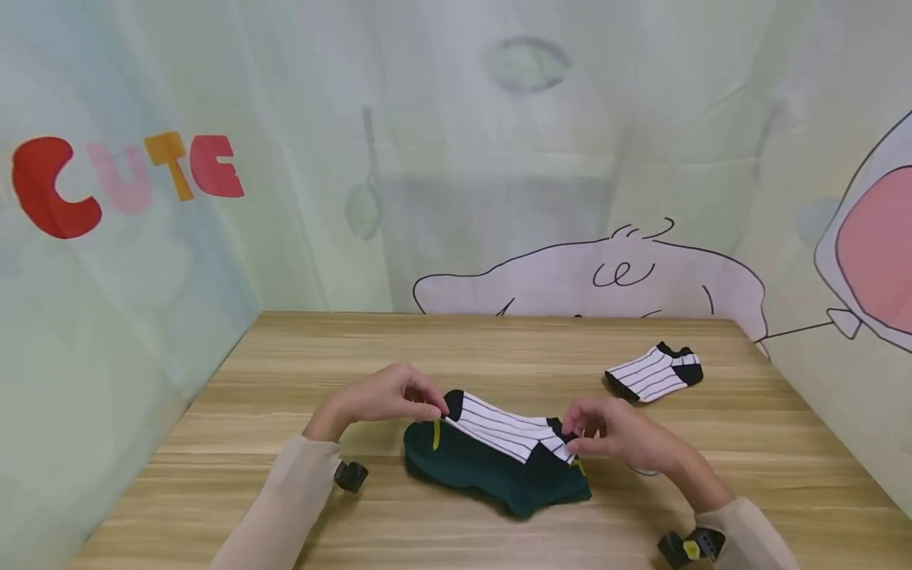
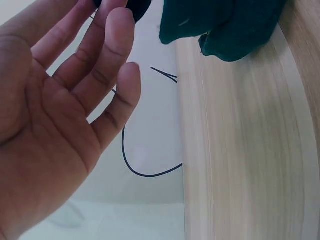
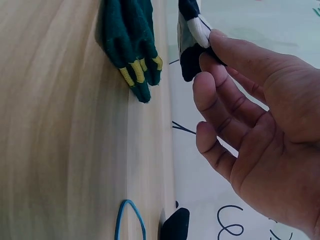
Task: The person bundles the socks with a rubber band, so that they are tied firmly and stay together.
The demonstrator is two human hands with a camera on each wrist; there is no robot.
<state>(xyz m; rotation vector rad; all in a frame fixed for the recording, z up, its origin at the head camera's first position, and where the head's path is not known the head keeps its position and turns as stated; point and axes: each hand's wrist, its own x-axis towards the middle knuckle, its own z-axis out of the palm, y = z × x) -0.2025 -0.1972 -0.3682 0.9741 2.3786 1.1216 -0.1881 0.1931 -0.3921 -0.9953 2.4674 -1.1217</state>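
A white sock with black stripes, black toe and black heel [image 1: 499, 423] is stretched between both hands. My left hand [image 1: 392, 393] pinches its toe end between thumb and fingers. At the cuff end, my right hand [image 1: 623, 431] pinches the sock's edge, which also shows in the right wrist view. Beneath the striped sock lie dark green socks [image 1: 492, 475] with yellow bands, on the wooden table; in the right wrist view the green socks [image 3: 131, 45] show folded layers, with a gap between them and the striped sock.
A second striped sock [image 1: 655, 372] lies at the back right of the table [image 1: 342, 522]. A thin blue loop [image 3: 127, 207] rests on the tabletop, partly hidden behind my right hand in the head view. Printed curtains [image 1: 499, 206] hang behind and beside the table.
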